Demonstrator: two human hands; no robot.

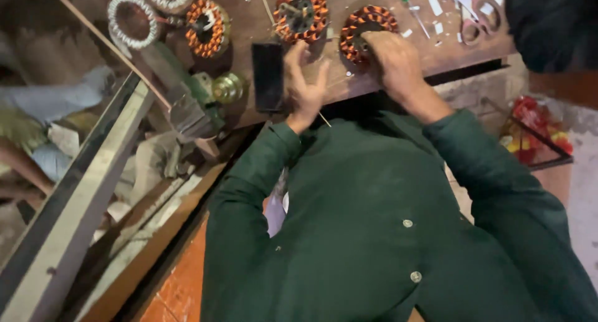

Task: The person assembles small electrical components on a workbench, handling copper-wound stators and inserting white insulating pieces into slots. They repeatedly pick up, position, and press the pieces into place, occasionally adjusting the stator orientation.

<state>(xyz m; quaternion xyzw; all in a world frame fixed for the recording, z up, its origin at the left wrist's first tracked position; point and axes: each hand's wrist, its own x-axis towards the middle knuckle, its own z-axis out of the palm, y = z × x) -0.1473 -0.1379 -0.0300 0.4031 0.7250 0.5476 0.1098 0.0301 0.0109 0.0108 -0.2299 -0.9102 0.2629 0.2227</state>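
On the brown wooden workbench [436,51], three round copper-wound motor stators lie in a row: one [208,26] to the left, one [301,11] in the middle, one [363,28] to the right. The right hand [394,60] rests on the rightmost stator. The left hand [303,85] sits just right of a flat black rectangular phone [268,76], below the middle stator. Metal scissors [478,19] lie far right, among white paper scraps [436,4].
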